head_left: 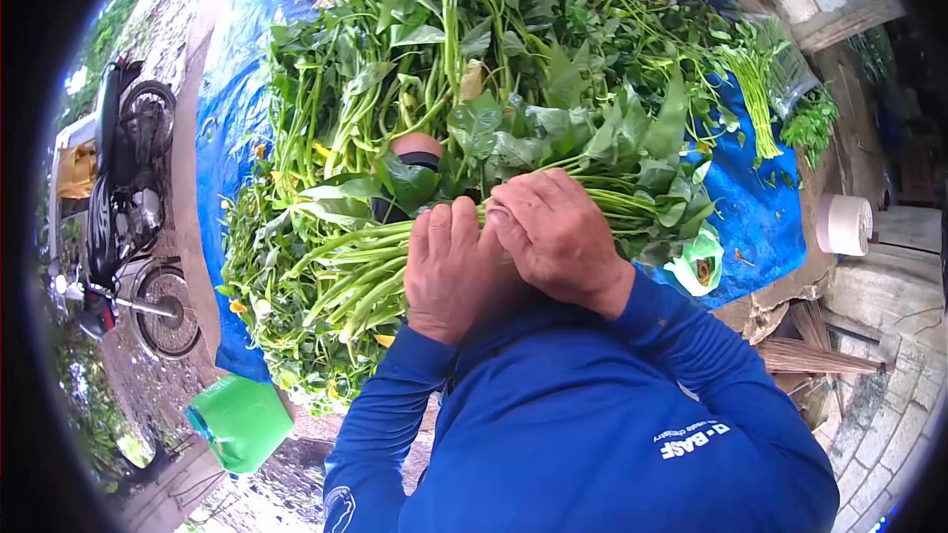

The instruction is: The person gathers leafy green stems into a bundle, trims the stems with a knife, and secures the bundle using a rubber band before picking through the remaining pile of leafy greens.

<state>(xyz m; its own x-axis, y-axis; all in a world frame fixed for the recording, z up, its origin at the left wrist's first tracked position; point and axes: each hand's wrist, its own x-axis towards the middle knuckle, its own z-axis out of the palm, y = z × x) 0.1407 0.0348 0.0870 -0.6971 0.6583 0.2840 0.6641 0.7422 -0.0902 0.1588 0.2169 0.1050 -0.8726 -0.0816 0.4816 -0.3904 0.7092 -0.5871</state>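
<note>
Across the front of my body lies a bunch of leafy greens (pixel 360 266), its long pale-green stems pointing left and its broad leaves to the right. My left hand (pixel 449 266) is wrapped over the stems, fingers bent. Close beside it, my right hand (pixel 558 237) grips the same bunch, with thumb and fingers pressed together near its middle. The fingertips of both hands nearly meet. Whether anything small, such as a tie, is between them I cannot make out. Behind the bunch, a large heap of loose greens (pixel 434 0) spreads out.
A blue tarp (pixel 232 109) lies under the greens. At the right are a thin-stemmed bundle (pixel 755 99), a pale green plastic bag (pixel 699 262) and a white roll (pixel 844 225). A green jug (pixel 242 422) stands lower left, a motorcycle (pixel 128 207) farther left.
</note>
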